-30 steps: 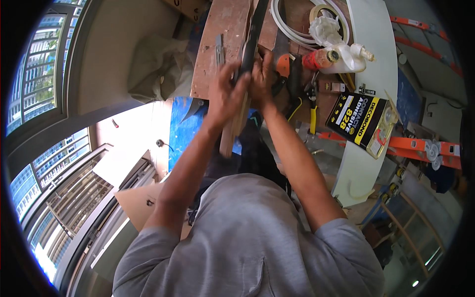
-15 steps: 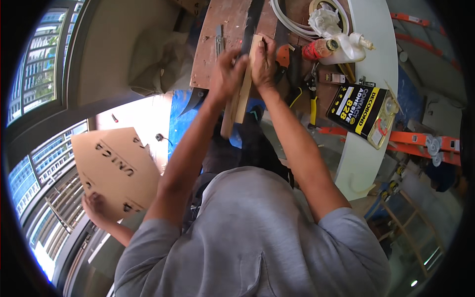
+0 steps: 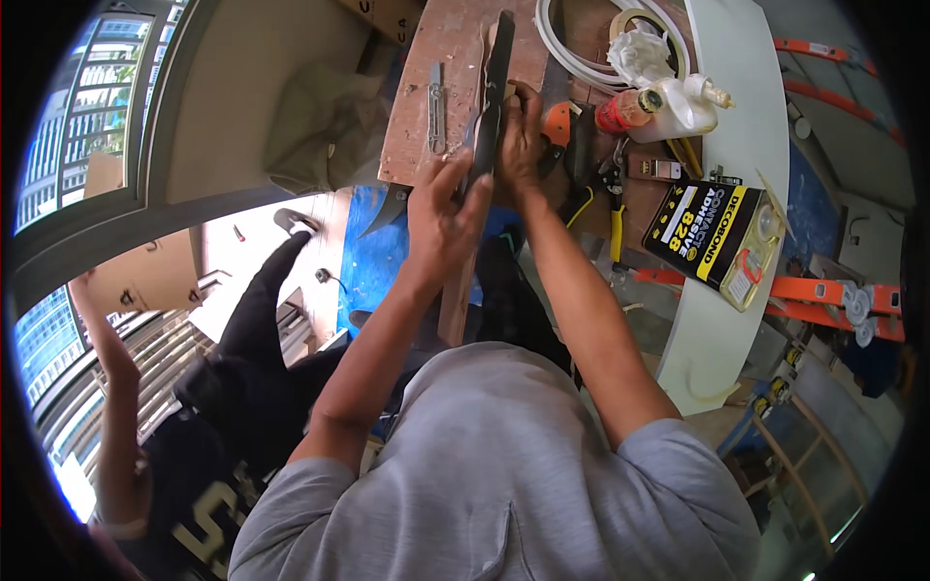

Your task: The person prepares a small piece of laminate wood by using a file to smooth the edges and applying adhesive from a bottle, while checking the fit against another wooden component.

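A long, narrow dark strip point(image 3: 501, 73) stands tilted over the bench, a pale edge showing beside it. My right hand point(image 3: 520, 140) is closed around its right side, with a bit of light wood at the fingertips. Lower down, my left hand point(image 3: 448, 208) has its thumb and fingers about the strip's near end. Below that hand a brown wooden length point(image 3: 453, 305) reaches toward my body; whether it joins the strip is hidden. A utility knife point(image 3: 437, 111) lies on the wooden bench point(image 3: 407, 136), left of the strip.
Right of my hands lie yellow-handled snips point(image 3: 616, 218), an orange-handled tool point(image 3: 557, 124), a red bottle point(image 3: 620, 112), a white squeeze bottle point(image 3: 683, 114) and an adhesive can point(image 3: 702, 232). An orange ladder point(image 3: 823, 290) stands beyond. At left, a co-worker point(image 3: 208, 416) holds a brown board point(image 3: 150, 271).
The strip between my hands now shows a dark face instead of pale wood. My left hand has moved lower along it. The co-worker has come further into view, and the brown board moved up and left.
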`<state>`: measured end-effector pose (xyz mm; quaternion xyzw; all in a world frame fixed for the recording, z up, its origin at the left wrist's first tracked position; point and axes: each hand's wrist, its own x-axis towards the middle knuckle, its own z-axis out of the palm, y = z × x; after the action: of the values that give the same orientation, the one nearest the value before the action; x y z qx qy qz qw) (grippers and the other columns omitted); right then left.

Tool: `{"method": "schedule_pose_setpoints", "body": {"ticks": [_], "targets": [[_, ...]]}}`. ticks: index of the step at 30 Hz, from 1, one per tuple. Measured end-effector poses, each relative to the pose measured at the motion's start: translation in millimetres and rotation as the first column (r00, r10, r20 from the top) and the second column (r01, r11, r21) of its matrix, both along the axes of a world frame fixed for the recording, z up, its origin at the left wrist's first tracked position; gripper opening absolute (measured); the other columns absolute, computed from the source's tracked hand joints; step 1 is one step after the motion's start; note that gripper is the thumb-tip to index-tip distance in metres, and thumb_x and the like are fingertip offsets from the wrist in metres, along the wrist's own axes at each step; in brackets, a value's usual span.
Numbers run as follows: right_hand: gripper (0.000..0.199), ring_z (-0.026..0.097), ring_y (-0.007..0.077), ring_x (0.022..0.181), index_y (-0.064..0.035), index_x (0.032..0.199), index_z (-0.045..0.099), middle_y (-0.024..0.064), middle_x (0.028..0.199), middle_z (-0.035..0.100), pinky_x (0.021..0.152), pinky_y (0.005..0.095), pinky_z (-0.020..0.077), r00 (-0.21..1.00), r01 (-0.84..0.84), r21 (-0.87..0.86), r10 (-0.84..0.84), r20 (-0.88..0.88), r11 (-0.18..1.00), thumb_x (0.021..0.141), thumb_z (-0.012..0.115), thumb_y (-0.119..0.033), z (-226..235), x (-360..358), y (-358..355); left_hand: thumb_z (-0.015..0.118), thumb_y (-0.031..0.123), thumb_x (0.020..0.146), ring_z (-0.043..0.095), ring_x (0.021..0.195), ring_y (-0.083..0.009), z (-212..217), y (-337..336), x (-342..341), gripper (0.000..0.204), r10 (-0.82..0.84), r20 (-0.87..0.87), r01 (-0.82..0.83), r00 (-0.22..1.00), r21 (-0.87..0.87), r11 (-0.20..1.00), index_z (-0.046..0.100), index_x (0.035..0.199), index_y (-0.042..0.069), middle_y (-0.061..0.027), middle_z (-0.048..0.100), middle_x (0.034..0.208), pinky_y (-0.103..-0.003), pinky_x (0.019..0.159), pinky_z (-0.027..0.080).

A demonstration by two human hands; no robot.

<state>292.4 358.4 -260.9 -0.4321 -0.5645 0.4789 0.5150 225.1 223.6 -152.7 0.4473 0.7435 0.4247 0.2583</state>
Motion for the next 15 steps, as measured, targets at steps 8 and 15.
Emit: {"method": "schedule_pose_setpoints", "body": {"ticks": [8,15], "targets": [[0.04,0.058,0.0218,0.11,0.0011,0.134,0.049,0.0142,0.122,0.058,0.098,0.0369,0.0475,0.99,-0.092,-0.134,0.076,-0.117,0.987,0.111,0.046,-0.031,15.4,7.1,-3.7,0.068,0.025,0.096,0.062,0.084,-0.014,17.9,81.0,-37.5,0.038,0.146,0.23,-0.145,0.962,-0.024,0.989,0.07,0.113,-0.009,-0.0082,0.07,0.089,-0.031,0.078,0.05],[0.039,0.058,0.0299,0.115,0.0015,0.132,0.051,0.0193,0.123,0.057,0.102,0.0412,0.0451,0.991,-0.037,0.003,0.037,-0.127,0.999,0.11,0.047,-0.03,-4.3,-1.3,1.4,0.072,0.024,0.092,0.06,0.077,-0.0138,27.2,49.6,8.1,0.034,0.138,0.068,-0.121,0.988,-0.212,0.97,0.07,0.112,-0.004,-0.008,0.066,0.084,-0.031,0.07,0.048]]}}
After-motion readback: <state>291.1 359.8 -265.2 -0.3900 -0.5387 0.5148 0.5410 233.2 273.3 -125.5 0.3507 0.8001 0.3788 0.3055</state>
